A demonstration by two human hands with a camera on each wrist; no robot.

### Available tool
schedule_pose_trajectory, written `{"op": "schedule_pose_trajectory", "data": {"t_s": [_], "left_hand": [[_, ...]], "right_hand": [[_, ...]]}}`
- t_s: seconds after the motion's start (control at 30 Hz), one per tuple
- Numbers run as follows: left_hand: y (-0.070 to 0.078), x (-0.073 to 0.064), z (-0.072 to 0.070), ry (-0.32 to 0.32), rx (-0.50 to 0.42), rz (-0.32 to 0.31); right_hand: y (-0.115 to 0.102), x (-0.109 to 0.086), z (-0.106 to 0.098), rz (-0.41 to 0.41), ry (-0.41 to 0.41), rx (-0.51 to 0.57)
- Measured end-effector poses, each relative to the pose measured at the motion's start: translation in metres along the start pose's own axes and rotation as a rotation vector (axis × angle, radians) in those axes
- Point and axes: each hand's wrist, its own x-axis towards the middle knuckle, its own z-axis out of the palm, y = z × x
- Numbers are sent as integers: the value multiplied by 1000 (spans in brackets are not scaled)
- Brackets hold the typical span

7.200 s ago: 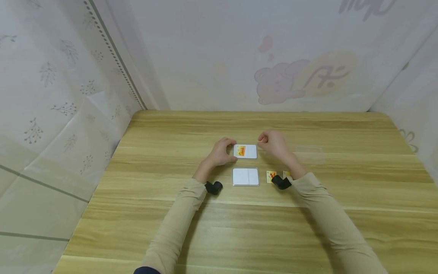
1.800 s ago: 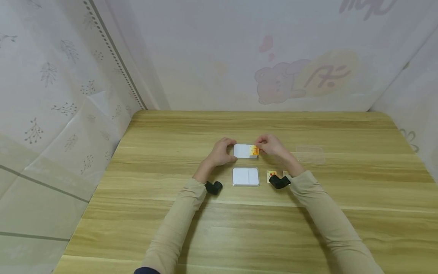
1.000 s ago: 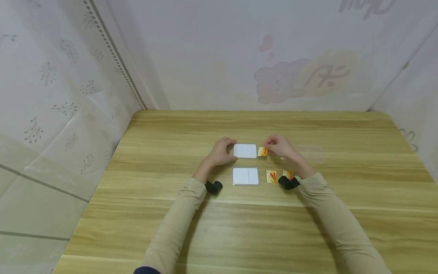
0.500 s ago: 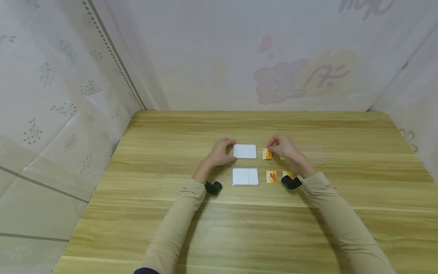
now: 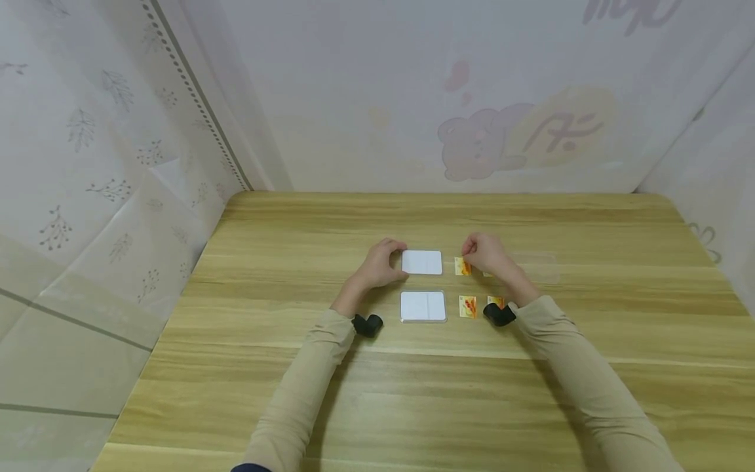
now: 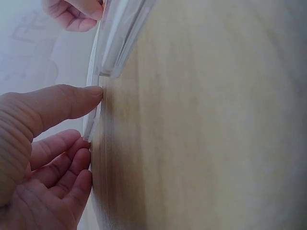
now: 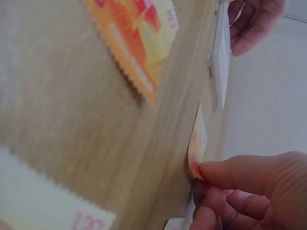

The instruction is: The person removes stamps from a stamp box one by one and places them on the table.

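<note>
Left hand (image 5: 377,264) steadies a flat clear plastic case (image 5: 422,262) with a white insert, thumb on its near edge and fingers on its far edge. In the left wrist view, the left thumb (image 6: 62,103) touches the case's side. To the right of that case, the right hand (image 5: 486,254) pinches an orange and yellow postage stamp (image 5: 461,267) between thumb and fingers. The right wrist view shows this stamp (image 7: 198,139) at the thumb tip, tilted up from the wood. Another stamp (image 5: 487,274) is mostly hidden beneath the right hand.
A second clear case (image 5: 423,307) with a white insert lies nearer. Beside it are two stamps (image 5: 468,307), the right one partly covered by the black wrist camera (image 5: 500,314). A clear plastic cover (image 5: 541,267) lies right of the right hand.
The stamp lay on the upper case's insert at first. The right hand has slid it off the right edge and drawn it rightward over the table. The left hand stays put.
</note>
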Motion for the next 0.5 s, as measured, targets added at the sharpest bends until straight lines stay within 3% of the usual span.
{"op": "schedule_pose_trajectory", "data": {"t_s": [0.27,0.5], "left_hand": [[1,-1,0,0,-5,-9],[2,-1,-2,-11,-33,-19]], "right_hand": [[1,0,-1,9,20,-58],[0,-3,-2,17,53,-29]]}}
